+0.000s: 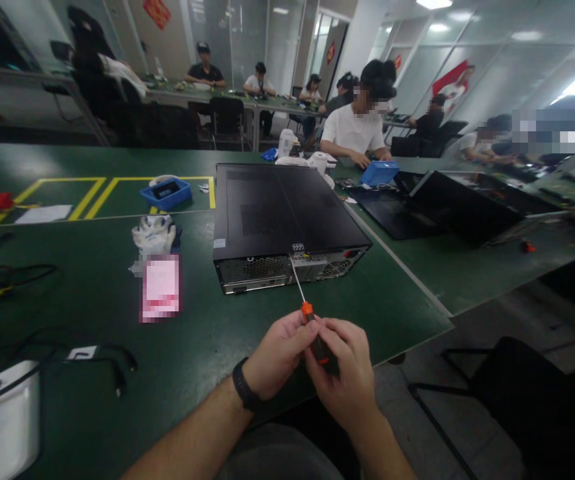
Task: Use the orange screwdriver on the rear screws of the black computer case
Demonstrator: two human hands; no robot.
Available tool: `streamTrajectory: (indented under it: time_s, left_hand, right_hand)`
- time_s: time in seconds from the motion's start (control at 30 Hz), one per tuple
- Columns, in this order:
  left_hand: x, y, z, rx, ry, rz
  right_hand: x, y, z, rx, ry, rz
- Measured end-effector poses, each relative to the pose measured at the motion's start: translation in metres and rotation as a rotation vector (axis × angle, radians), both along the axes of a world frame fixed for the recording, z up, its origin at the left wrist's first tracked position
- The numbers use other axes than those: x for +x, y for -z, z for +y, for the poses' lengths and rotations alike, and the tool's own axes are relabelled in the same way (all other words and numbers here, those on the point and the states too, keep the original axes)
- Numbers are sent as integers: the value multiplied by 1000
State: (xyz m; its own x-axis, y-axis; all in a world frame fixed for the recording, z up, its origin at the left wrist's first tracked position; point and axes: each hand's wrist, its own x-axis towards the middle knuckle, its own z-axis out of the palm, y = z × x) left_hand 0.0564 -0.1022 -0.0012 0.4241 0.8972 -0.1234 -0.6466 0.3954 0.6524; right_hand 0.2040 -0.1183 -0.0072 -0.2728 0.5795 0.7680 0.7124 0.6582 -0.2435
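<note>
A black desktop computer case (277, 210) lies flat on the green table (192, 347), its rear panel facing me. Both my hands grip a screwdriver (303, 300) with an orange and black handle. My left hand (280, 350) is closed round the top of the handle, a black band on its wrist. My right hand (342, 373) wraps the lower handle. The thin shaft points up and away, its tip at the case's rear panel near the top edge.
White gloves (154, 233) and a pink blurred card (160, 287) lie left of the case. A blue tray (166, 193) sits behind them. Black cables (12, 277) trail at the left. Other people work at tables behind. A black chair (527, 393) stands at my right.
</note>
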Motion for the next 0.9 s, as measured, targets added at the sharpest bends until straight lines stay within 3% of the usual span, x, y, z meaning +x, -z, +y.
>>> streamTrajectory:
  time_s: [0.13,0.2,0.3,0.37,0.43,0.57,0.77,0.9]
  left_hand:
    - [-6,1,1,75,-69,193]
    - [-13,0,5,174,-188,447]
    - [-29,-6,14,423,-516,898]
    - [-40,-13,23,689,-770,1174]
    - [-50,-19,34,922,-923,1341]
    - [-59,-25,57,1117,-850,1637]
    - [-57,-23,75,1091,-725,1867]
    - [-55,-21,76,1091,-748,1893]
  right_hand:
    - [-3,-2,0,68,29,17]
    - [-5,-4,1,77,45,41]
    - [-8,-6,1,59,41,86]
    - [-10,-7,1,48,40,108]
    - [-14,-8,1,47,41,118]
    - [-19,-12,1,43,34,107]
    - [-19,-17,4,40,68,113]
    - [-17,-13,4,-6,137,107]
